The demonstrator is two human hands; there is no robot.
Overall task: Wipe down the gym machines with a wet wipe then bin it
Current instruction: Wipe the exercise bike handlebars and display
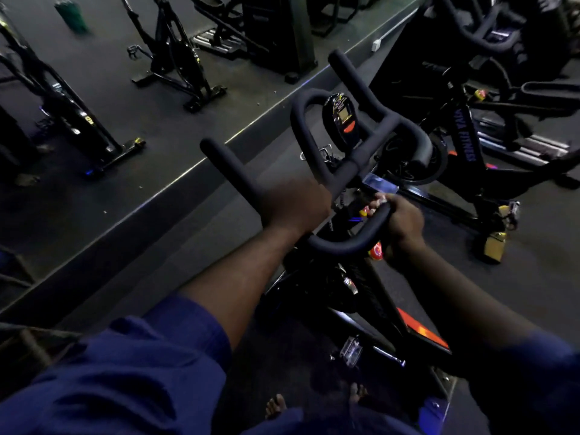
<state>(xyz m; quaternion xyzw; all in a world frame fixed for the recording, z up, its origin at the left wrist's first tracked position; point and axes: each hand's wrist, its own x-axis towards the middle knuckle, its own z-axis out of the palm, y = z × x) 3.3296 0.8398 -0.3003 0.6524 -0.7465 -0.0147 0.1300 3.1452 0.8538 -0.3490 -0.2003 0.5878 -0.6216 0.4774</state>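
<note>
Gripping handlebar [345, 244] edge: right hand [400, 221], perhaps left hand [298, 208].

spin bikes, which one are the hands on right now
The nearest bike, directly under the camera: the left hand rests on its handlebar and the right hand grips it. The other bikes stand untouched.

Blurred left hand [298, 208] hides its fingers against the handlebar [345, 246].

Dim room, dark grey floor [539, 262], pale diagonal metal strip [175, 179]
</note>
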